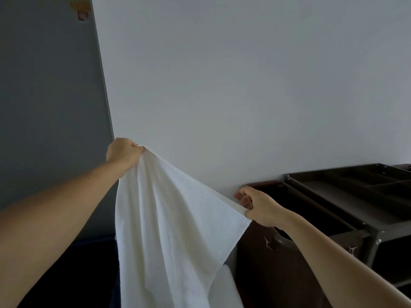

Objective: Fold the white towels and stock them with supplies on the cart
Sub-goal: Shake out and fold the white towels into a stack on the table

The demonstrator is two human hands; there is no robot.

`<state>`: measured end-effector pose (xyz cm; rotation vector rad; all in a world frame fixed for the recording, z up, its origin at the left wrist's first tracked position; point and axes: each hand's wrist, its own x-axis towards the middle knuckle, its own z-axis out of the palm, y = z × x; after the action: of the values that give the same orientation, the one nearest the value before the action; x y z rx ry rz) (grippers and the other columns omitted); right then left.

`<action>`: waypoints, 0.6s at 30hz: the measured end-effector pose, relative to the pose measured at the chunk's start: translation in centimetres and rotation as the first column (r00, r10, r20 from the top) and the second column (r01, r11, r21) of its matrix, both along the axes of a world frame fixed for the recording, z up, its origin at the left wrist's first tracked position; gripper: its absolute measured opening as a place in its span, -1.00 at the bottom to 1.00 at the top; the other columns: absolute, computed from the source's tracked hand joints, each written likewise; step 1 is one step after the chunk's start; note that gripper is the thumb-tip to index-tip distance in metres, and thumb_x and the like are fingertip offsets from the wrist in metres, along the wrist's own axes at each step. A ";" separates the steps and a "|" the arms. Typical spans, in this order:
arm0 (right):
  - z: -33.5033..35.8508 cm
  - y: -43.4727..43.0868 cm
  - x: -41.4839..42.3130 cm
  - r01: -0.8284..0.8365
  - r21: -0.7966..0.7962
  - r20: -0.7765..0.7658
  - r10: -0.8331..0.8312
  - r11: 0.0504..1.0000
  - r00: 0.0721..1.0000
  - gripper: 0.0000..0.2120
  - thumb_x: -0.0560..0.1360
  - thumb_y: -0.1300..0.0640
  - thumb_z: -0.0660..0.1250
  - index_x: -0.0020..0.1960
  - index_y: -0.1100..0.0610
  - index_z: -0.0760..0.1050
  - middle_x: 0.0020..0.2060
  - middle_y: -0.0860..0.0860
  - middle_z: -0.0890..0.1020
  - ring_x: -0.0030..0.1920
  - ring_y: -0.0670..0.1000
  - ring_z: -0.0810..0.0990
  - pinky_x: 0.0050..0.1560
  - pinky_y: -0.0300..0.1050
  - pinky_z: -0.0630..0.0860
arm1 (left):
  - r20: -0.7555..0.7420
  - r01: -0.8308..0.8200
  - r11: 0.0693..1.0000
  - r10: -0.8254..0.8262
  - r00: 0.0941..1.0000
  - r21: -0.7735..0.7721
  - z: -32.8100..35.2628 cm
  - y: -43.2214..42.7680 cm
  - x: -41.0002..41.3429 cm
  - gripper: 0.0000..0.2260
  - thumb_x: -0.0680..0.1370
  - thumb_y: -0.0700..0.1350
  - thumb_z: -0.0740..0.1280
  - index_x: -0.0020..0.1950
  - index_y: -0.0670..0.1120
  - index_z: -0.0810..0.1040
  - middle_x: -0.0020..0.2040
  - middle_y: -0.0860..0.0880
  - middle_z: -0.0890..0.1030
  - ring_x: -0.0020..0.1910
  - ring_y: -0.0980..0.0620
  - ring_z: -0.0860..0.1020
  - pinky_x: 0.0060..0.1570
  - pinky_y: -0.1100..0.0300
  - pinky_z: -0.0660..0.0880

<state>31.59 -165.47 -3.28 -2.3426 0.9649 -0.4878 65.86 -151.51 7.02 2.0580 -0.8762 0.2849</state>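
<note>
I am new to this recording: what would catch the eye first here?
A white towel hangs spread in the middle, its top edge stretched between the left hand, raised higher, and the right hand. Behind the right hand stands a dark cart against the pale wall.

**Bkgd: pale wall, grey panel, dim light**

Pale white wall (244, 74) fills most of the view, from 12 through 3 o'clock & across centre; plain matte paint. At 9–11 o'clock is a darker grey surface (44, 96), flat & smooth; can't tell if wall or door. The two meet at a straight light edge (104, 85) running from approx 11 o'clock at the top down toward centre-left. High on the grey surface, at 11 o'clock, are two small labels (81, 10): one yellowish, one red-&-white just below; text too blurred to read. At 7 o'clock is a dark blue area (97, 263) in deep shadow; floor or furniture, can't tell. Light is soft & dim, giving the wall a cool bluish-grey tone.
</note>
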 end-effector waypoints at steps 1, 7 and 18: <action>0.2 0.0 -0.4 -0.054 -0.049 -0.008 0.053 0.997 0.999 -0.58 0.48 0.34 0.32 0.13 -0.14 0.45 0.00 -0.11 0.53 -0.12 -0.08 0.55 -0.16 -0.25 0.53 | -0.009 0.001 1.000 -0.001 1.000 0.001 -0.1 0.0 0.0 -0.63 0.56 -0.10 0.38 -0.41 -0.14 0.39 -0.43 -0.10 0.39 -0.41 -0.09 0.41 -0.40 0.15 0.26; -0.3 0.2 -2.1 -0.127 -0.003 -0.166 0.125 0.992 0.978 -0.72 0.55 0.26 0.21 -0.15 0.07 0.68 -0.29 -0.05 0.68 -0.26 -0.13 0.63 -0.22 -0.38 0.47 | 0.033 0.027 1.000 -0.027 0.999 0.006 0.3 -0.2 -1.0 -0.56 0.56 -0.12 0.36 -0.47 -0.10 0.27 -0.47 -0.05 0.31 -0.45 -0.05 0.34 -0.43 0.16 0.19; -1.7 -1.7 -3.3 0.205 -0.057 0.342 -0.174 0.977 0.924 -0.71 0.47 -0.06 0.48 -0.32 0.09 0.60 -0.50 -0.06 0.52 -0.50 -0.14 0.41 -0.39 -0.30 0.40 | -0.009 0.041 0.999 -0.042 0.999 -0.035 -0.1 0.3 -0.2 -0.56 0.55 -0.13 0.37 -0.45 -0.08 0.23 -0.45 -0.05 0.26 -0.44 -0.04 0.28 -0.38 0.16 0.18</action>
<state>28.29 -167.14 -4.99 -2.1549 1.0238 -0.9928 65.65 -151.16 6.88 2.0049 -0.9012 0.2659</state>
